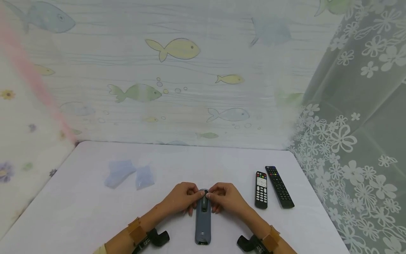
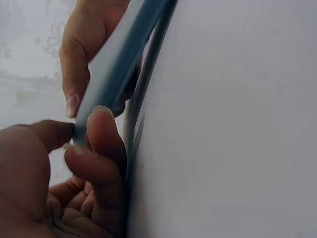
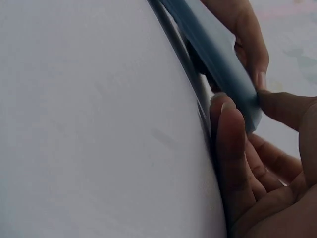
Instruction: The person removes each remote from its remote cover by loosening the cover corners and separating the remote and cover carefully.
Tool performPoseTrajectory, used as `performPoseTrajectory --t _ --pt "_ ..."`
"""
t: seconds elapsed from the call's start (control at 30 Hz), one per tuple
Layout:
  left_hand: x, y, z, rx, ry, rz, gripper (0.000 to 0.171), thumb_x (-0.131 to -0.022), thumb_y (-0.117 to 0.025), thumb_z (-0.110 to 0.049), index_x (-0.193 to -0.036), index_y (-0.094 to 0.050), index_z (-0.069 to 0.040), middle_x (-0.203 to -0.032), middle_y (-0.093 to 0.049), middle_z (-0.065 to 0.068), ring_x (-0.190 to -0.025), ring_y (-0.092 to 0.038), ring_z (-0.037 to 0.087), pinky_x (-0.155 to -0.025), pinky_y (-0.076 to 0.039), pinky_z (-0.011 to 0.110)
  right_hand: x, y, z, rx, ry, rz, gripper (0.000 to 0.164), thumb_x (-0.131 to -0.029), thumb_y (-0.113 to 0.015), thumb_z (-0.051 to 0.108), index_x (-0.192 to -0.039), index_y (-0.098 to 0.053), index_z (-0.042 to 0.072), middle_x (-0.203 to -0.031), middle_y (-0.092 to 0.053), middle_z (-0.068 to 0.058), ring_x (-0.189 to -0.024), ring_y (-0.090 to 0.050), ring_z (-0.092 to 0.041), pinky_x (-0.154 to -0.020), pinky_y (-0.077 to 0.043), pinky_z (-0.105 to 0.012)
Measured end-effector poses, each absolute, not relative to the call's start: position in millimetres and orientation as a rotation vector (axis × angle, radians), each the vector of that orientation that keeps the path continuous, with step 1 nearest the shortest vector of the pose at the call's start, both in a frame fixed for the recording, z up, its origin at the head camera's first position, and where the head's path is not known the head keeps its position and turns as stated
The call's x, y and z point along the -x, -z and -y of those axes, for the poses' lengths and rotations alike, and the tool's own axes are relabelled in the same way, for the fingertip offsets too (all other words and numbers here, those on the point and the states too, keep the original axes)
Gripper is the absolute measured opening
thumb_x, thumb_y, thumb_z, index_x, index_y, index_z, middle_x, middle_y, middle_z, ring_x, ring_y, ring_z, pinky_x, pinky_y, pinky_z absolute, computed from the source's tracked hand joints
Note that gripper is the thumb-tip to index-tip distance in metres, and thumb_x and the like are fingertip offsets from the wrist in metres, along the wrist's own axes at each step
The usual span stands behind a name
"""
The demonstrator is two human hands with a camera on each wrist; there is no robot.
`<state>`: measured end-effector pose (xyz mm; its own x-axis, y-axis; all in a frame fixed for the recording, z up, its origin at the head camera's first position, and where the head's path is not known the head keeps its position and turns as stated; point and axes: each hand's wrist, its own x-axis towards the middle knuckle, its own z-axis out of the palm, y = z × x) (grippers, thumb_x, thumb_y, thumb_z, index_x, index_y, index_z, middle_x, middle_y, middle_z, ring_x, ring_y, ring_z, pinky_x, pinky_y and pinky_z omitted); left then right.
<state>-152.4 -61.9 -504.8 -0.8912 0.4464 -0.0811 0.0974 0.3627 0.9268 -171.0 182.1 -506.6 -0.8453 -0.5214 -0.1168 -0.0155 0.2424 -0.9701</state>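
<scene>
A long grey-blue remote-shaped case (image 1: 203, 225) lies near the middle front of the table, with a dark elongated opening toward its far end. My left hand (image 1: 180, 199) pinches the left side of that far end between thumb and fingers. On the opposite side, my right hand (image 1: 226, 199) grips the same end. In the left wrist view the case's edge (image 2: 111, 74) tilts up from the table, with a dark strip beneath it. The right wrist view shows the thumb and fingers on the case's tip (image 3: 223, 59). What lies inside the opening is hard to make out.
Two black remote controls lie to the right: a shorter one with white keys (image 1: 261, 190) and a longer one (image 1: 280, 187). Two translucent bluish packets (image 1: 120, 173) lie at the left on the white tabletop (image 1: 69, 211). A fish-patterned curtain (image 1: 190, 123) hangs behind the table.
</scene>
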Motion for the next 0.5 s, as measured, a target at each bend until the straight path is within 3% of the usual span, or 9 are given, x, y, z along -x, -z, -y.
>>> performPoseTrajectory --t 0.2,0.33,0.5 --pt "156 501 62 -0.541 -1.483 -2.424 0.03 -0.107 -0.065 -0.039 -0.092 -0.069 -0.014 -0.068 -0.068 -0.002 -0.051 -0.065 0.018 -0.048 -0.05 0.03 174 502 -184 0.539 1.65 -2.134 0.022 -0.101 -0.074 0.019 -0.114 -0.073 0.001 -0.084 -0.077 -0.011 -0.067 -0.073 -0.022 -0.062 -0.062 -0.034" --pt "155 493 59 -0.618 -1.454 -2.552 0.021 -0.107 -0.065 -0.031 -0.092 -0.07 -0.016 -0.068 -0.067 -0.007 -0.053 -0.064 0.013 -0.053 -0.053 0.029 175 493 -185 0.589 1.659 -2.199 0.016 -0.101 -0.074 0.015 -0.113 -0.074 0.005 -0.087 -0.077 -0.009 -0.071 -0.073 -0.024 -0.064 -0.062 -0.036" --pt "151 476 54 -0.704 -1.421 -2.697 0.01 -0.102 -0.068 -0.018 -0.093 -0.07 -0.016 -0.067 -0.066 -0.011 -0.05 -0.061 0.008 -0.049 -0.053 0.028 172 474 -186 0.695 1.679 -2.272 0.013 -0.099 -0.071 0.005 -0.111 -0.075 0.006 -0.091 -0.076 -0.008 -0.073 -0.074 -0.024 -0.066 -0.063 -0.04"
